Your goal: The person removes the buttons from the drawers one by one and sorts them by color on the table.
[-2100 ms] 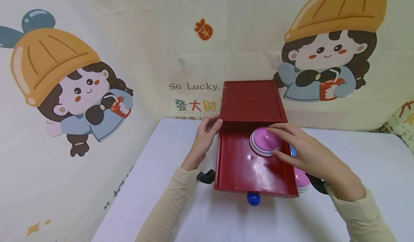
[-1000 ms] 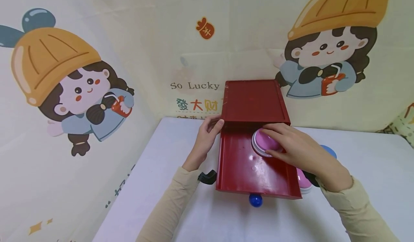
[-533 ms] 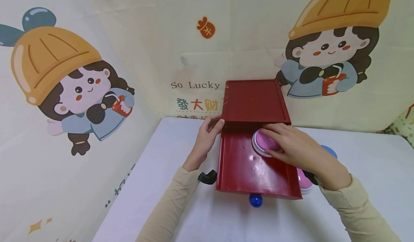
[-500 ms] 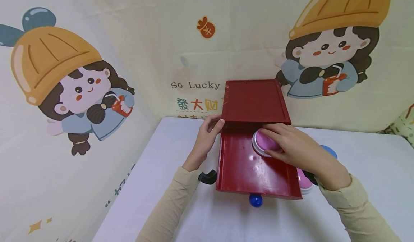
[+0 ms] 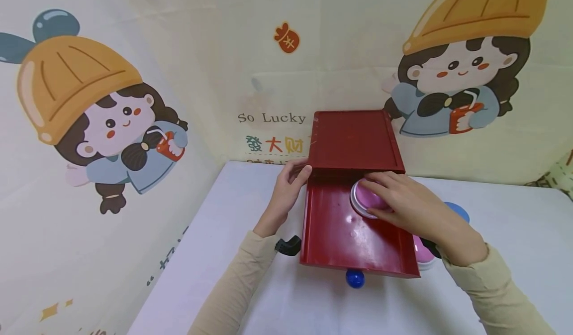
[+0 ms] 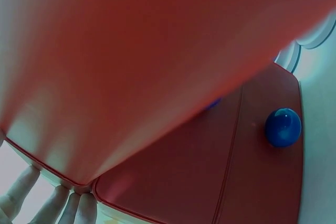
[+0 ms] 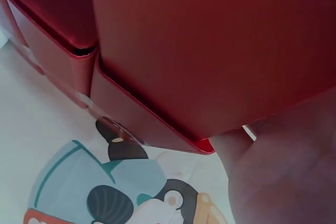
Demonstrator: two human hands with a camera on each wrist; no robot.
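Observation:
A red cabinet point(image 5: 356, 143) stands near the back of the white table, its top drawer point(image 5: 333, 235) pulled out toward me, with a blue knob point(image 5: 355, 279) in front. Inside the drawer, at its back right, lies a pink push button point(image 5: 366, 193) on a white base. My right hand point(image 5: 407, 203) holds this button between thumb and fingers, covering its right part. My left hand point(image 5: 286, 190) rests on the cabinet's left side, thumb at the front edge. The left wrist view has these fingers point(image 6: 52, 205) fairly straight along the red edge.
Right of the drawer, a second pink button point(image 5: 423, 251) is partly hidden by the drawer wall and my wrist. Behind my right forearm shows a round blue top point(image 5: 458, 211). A lower blue knob point(image 6: 283, 127) shows in the left wrist view. A printed cloth point(image 5: 250, 76) hangs behind.
Since the oldest frame, my right hand has moved left and closed further over the pink button, uncovering the blue top. Over the last second both hands stay nearly still; the view shifts slightly.

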